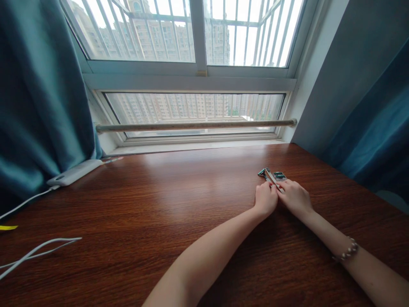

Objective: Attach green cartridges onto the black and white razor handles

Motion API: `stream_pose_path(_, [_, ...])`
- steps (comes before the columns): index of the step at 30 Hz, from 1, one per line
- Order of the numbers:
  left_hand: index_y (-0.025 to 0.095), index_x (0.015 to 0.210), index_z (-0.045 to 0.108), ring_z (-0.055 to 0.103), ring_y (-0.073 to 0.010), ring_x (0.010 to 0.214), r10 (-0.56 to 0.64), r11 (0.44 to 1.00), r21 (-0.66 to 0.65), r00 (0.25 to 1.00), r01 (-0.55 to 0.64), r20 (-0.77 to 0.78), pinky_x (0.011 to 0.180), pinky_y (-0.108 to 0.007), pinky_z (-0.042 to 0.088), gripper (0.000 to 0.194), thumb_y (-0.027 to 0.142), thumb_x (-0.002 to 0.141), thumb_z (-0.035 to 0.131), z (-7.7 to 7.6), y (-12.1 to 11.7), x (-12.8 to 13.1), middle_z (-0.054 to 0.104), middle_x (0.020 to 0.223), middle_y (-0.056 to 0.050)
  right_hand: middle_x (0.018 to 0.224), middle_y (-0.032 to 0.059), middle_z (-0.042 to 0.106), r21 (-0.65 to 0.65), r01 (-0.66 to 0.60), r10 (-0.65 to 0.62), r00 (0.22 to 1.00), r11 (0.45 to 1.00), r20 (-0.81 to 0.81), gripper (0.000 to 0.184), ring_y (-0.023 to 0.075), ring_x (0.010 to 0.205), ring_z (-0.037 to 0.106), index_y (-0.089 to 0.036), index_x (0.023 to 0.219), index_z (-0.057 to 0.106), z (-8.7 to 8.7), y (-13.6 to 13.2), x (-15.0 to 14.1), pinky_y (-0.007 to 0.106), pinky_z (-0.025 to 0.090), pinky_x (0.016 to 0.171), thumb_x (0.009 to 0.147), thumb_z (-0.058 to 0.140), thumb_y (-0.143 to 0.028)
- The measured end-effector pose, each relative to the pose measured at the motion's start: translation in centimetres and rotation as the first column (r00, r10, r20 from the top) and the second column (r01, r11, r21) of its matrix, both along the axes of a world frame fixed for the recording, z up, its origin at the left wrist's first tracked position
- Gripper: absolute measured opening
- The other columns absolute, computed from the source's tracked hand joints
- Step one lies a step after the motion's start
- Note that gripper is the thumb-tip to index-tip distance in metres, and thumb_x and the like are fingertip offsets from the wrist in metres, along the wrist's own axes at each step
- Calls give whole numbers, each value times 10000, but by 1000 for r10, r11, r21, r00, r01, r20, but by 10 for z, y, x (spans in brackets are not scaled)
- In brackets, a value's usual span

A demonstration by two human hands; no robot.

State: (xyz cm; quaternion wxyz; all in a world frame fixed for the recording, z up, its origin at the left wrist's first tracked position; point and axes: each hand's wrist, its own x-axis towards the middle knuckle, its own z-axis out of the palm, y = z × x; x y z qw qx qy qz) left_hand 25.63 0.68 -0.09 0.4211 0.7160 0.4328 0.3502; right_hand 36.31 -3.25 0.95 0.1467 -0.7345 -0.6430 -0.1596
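On the right side of the table, my two hands meet over several small items. My left hand [266,199] is closed around the handle of a razor [262,172], whose head points away to the left. Beside the razor lies a long pale strip-like piece [271,175] with a dark end. The fingers of my right hand [295,197] are closed over the near end of this piece. Just beyond the right fingers is a small clear case [280,175] with dark razor heads in it. My fingers hide the lower ends of these items.
A brown wooden table [153,204] spreads before me. At its left edge lies a white power strip [76,172] with a cord. A white cable [41,247] and a yellow strip [8,227] are nearer me. Blue curtains [41,94] flank a window with a rail [198,125].
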Motion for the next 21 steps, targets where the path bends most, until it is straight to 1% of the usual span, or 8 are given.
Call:
stream_pose_path(5, [118, 884, 590, 572, -190, 848, -13, 999, -29, 1000, 14, 17, 789, -301, 424, 231, 237, 802, 409, 3, 4, -11, 633, 908, -107, 797, 19, 614, 185, 87, -64, 990, 979, -130, 235, 172, 725, 551, -220, 935, 575, 9, 3, 7, 248, 328, 569, 800, 458, -372])
stream_pose_path(8, [117, 871, 584, 571, -169, 821, -38, 999, -27, 999, 39, 27, 745, -266, 434, 194, 234, 774, 464, 7, -5, -44, 632, 892, -92, 659, 3, 603, 208, 138, -89, 970, 968, -228, 232, 152, 574, 538, -202, 819, 569, 10, 1, 7, 241, 299, 512, 795, 458, -404])
stream_pose_path(10, [134, 826, 589, 574, -143, 746, -77, 997, -25, 996, 78, 37, 683, -240, 442, 176, 256, 775, 472, 14, -20, -78, 634, 864, -66, 605, -3, 584, 226, 86, -25, 965, 970, -260, 261, 140, 534, 525, -195, 761, 555, 9, -1, 5, 235, 298, 507, 793, 457, -434])
stream_pose_path(12, [145, 821, 598, 564, -140, 715, -151, 988, -11, 987, 152, 54, 664, -245, 439, 219, 302, 799, 446, 24, -43, -118, 631, 807, -57, 567, -3, 560, 241, -2, 67, 964, 970, -259, 309, 131, 515, 513, -190, 693, 536, 8, -3, 3, 230, 303, 507, 803, 433, -459])
stream_pose_path(14, [170, 792, 606, 555, -148, 789, -148, 989, 36, 988, 146, 53, 722, -254, 430, 213, 322, 799, 458, 35, -71, -160, 622, 846, -54, 515, -1, 527, 232, -84, 146, 954, 969, -262, 375, 122, 477, 488, -185, 610, 504, 9, -4, 1, 228, 305, 499, 828, 381, -464])
stream_pose_path(16, [192, 703, 600, 553, -140, 758, -183, 983, 22, 983, 183, 29, 707, -257, 435, 215, 324, 801, 462, 43, -104, -201, 622, 824, -41, 502, -5, 518, 218, -167, 228, 927, 962, -298, 379, 109, 446, 470, -186, 608, 496, 14, -6, -4, 224, 322, 498, 847, 348, -440])
stream_pose_path(19, [248, 678, 618, 561, -124, 695, -300, 953, 44, 954, 300, -15, 641, -254, 447, 254, 284, 826, 415, 40, -157, -252, 627, 729, -3, 559, -15, 546, 252, -264, 342, 872, 931, -349, 253, 103, 443, 471, -198, 744, 524, 28, -23, -22, 225, 354, 503, 825, 406, -406])
stream_pose_path(21, [305, 780, 626, 554, -108, 670, -276, 938, 204, 960, 280, -48, 587, -245, 446, 261, 292, 842, 373, 32, -191, -277, 632, 782, 29, 516, -20, 503, 275, -355, 436, 834, 893, -339, 198, 114, 428, 452, -221, 720, 526, 36, -52, -46, 243, 351, 473, 809, 452, -382])
